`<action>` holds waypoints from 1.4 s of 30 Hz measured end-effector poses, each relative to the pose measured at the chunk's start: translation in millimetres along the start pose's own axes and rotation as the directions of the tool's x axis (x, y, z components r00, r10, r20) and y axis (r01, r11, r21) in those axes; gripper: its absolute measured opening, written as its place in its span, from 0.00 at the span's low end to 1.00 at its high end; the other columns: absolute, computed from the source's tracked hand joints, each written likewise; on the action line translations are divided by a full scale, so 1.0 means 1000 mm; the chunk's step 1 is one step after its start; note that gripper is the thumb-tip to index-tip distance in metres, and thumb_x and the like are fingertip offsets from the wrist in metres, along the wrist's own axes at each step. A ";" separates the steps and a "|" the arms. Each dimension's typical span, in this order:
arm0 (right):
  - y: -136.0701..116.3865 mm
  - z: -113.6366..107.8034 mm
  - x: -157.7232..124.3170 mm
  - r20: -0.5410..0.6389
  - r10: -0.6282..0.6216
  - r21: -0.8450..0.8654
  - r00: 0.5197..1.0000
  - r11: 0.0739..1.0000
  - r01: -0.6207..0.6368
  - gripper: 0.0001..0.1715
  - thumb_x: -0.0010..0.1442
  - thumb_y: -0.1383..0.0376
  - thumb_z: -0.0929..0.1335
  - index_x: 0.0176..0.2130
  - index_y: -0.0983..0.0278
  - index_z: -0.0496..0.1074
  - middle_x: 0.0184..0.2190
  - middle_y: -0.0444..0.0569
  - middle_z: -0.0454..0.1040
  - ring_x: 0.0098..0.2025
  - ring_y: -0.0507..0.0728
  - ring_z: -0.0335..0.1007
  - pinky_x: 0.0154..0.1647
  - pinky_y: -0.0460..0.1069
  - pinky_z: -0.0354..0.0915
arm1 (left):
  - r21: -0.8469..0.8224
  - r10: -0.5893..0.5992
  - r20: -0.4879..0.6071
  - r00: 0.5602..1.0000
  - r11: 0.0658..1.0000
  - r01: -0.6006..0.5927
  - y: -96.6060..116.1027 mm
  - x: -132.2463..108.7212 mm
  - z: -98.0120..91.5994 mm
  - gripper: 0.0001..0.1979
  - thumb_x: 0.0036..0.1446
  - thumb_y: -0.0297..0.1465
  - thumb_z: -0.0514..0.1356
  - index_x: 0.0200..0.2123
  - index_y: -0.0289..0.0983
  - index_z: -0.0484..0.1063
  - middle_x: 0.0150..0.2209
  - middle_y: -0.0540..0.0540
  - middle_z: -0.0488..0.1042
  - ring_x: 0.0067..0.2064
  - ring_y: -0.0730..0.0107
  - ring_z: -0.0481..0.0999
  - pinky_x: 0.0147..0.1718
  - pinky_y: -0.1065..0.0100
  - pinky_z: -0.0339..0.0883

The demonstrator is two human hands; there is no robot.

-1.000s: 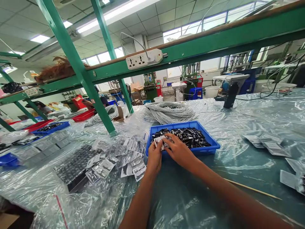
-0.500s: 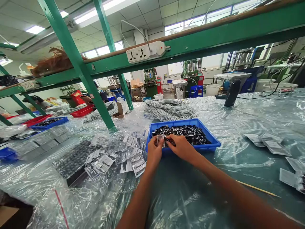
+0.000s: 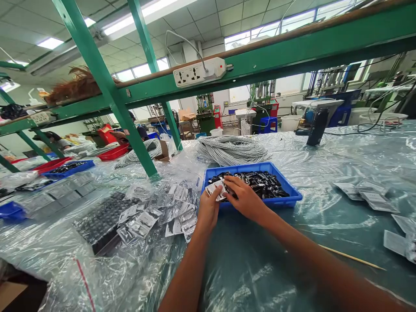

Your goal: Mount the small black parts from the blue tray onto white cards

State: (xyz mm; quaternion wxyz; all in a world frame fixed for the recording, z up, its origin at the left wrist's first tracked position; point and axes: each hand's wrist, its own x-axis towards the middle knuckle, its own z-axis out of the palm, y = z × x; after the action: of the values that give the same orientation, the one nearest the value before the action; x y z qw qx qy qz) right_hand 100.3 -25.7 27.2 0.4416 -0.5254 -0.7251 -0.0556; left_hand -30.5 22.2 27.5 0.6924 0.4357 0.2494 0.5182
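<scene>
In the head view my left hand (image 3: 208, 210) grips a small white-and-clear blister pack (image 3: 214, 189) between thumb and fingers, above the near left corner of a blue plastic tray (image 3: 294, 198). My right hand (image 3: 243, 197) closes on the pack's right side, thumb below and fingers bent over its edge. What the right fingertips hold apart from the pack is hidden. Many small black parts (image 3: 264, 184) fill the tray behind the hands. Similar blister packs (image 3: 143, 221) lie heaped left of my left hand, partly overlapping.
Left of the heap sits a box of dark round-topped pieces (image 3: 100, 221). Coiled grey cable (image 3: 232, 149) lies behind the tray. More packs (image 3: 375, 197) and a thin stick (image 3: 352, 257) lie to the right. A green post (image 3: 130, 130) and a power strip (image 3: 198, 73) stand ahead.
The blister pack has turned so its white face shows more. My right fingers have shifted up and over its edge, and my left hand has moved slightly left.
</scene>
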 end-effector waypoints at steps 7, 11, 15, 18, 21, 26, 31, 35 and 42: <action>-0.009 0.014 -0.010 -0.045 0.068 0.152 0.997 0.987 -0.061 0.25 0.64 0.65 0.66 0.59 0.65 0.67 0.61 0.60 0.66 0.63 0.64 0.63 0.63 0.61 0.63 | 0.006 -0.034 -0.050 0.998 0.999 0.034 0.001 0.000 -0.005 0.23 0.33 0.32 0.75 0.35 0.32 0.74 0.31 0.47 0.77 0.32 0.70 0.75 0.34 0.71 0.66; -0.012 0.008 -0.011 -0.028 0.247 0.306 0.969 0.925 -0.227 0.24 0.62 0.63 0.68 0.56 0.63 0.70 0.50 0.54 0.77 0.52 0.63 0.75 0.54 0.59 0.70 | 0.071 0.046 -0.039 0.998 0.997 -0.043 0.003 0.001 -0.007 0.23 0.31 0.32 0.74 0.34 0.35 0.72 0.28 0.51 0.75 0.29 0.72 0.73 0.32 0.71 0.65; -0.005 -0.003 -0.004 0.039 0.239 0.395 0.970 0.888 -0.235 0.17 0.62 0.66 0.67 0.51 0.62 0.74 0.45 0.51 0.80 0.45 0.60 0.78 0.50 0.56 0.73 | 0.362 0.189 0.010 0.982 0.915 -0.179 0.007 0.003 -0.010 0.19 0.38 0.33 0.70 0.36 0.37 0.72 0.26 0.53 0.73 0.27 0.74 0.70 0.30 0.71 0.63; 0.006 -0.004 0.005 0.024 0.171 0.204 0.985 0.964 -0.172 0.17 0.64 0.68 0.64 0.50 0.63 0.75 0.39 0.51 0.82 0.41 0.60 0.79 0.48 0.57 0.73 | 0.651 0.347 -0.074 0.935 0.727 -0.219 0.014 0.007 -0.016 0.14 0.44 0.34 0.66 0.36 0.38 0.73 0.27 0.51 0.72 0.28 0.71 0.70 0.30 0.70 0.63; 0.012 -0.004 0.013 -0.060 0.168 0.010 0.984 0.986 -0.168 0.22 0.65 0.70 0.62 0.56 0.64 0.71 0.50 0.56 0.76 0.54 0.64 0.72 0.55 0.61 0.68 | 0.835 0.558 -0.213 0.802 0.530 -0.147 0.027 0.014 -0.029 0.15 0.50 0.35 0.61 0.42 0.37 0.72 0.33 0.47 0.74 0.34 0.65 0.73 0.37 0.64 0.68; 0.002 -0.042 0.021 -0.066 0.113 -0.274 0.991 0.953 -0.127 0.25 0.65 0.72 0.60 0.60 0.68 0.64 0.63 0.58 0.62 0.67 0.64 0.53 0.66 0.59 0.57 | 0.960 0.760 -0.139 0.635 0.260 -0.101 0.047 0.029 -0.060 0.29 0.52 0.37 0.60 0.56 0.31 0.65 0.64 0.32 0.54 0.66 0.44 0.55 0.61 0.49 0.56; 0.000 -0.106 -0.039 0.221 0.272 -0.441 0.937 0.884 -0.153 0.09 0.62 0.69 0.64 0.35 0.62 0.74 0.32 0.51 0.77 0.34 0.60 0.74 0.38 0.54 0.72 | 0.983 0.732 -0.073 0.677 0.168 -0.075 0.049 0.034 -0.058 0.25 0.52 0.37 0.60 0.53 0.36 0.68 0.65 0.38 0.56 0.67 0.43 0.53 0.66 0.48 0.50; 0.013 -0.138 -0.136 0.352 0.462 -0.565 0.814 0.798 -0.208 0.13 0.48 0.74 0.71 0.22 0.58 0.68 0.24 0.50 0.73 0.26 0.58 0.68 0.26 0.53 0.68 | 0.974 0.687 0.041 0.726 0.134 -0.182 0.043 0.023 -0.036 0.20 0.54 0.38 0.58 0.50 0.41 0.69 0.63 0.42 0.61 0.66 0.48 0.57 0.63 0.48 0.55; 0.059 -0.207 -0.148 0.181 0.802 -0.678 0.569 0.520 -0.519 0.06 0.57 0.67 0.68 0.29 0.61 0.74 0.36 0.48 0.77 0.33 0.56 0.73 0.37 0.51 0.67 | 0.939 0.601 0.213 0.770 0.092 -0.332 0.028 0.023 -0.027 0.23 0.54 0.41 0.54 0.47 0.31 0.70 0.55 0.31 0.69 0.61 0.47 0.64 0.61 0.47 0.58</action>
State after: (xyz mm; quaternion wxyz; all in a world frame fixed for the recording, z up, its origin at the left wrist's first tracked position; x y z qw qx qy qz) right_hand 276.8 -218.3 26.1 0.0620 -0.8675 -0.4913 0.0462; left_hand -57.7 55.6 40.6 0.0532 0.7497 0.4288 0.5012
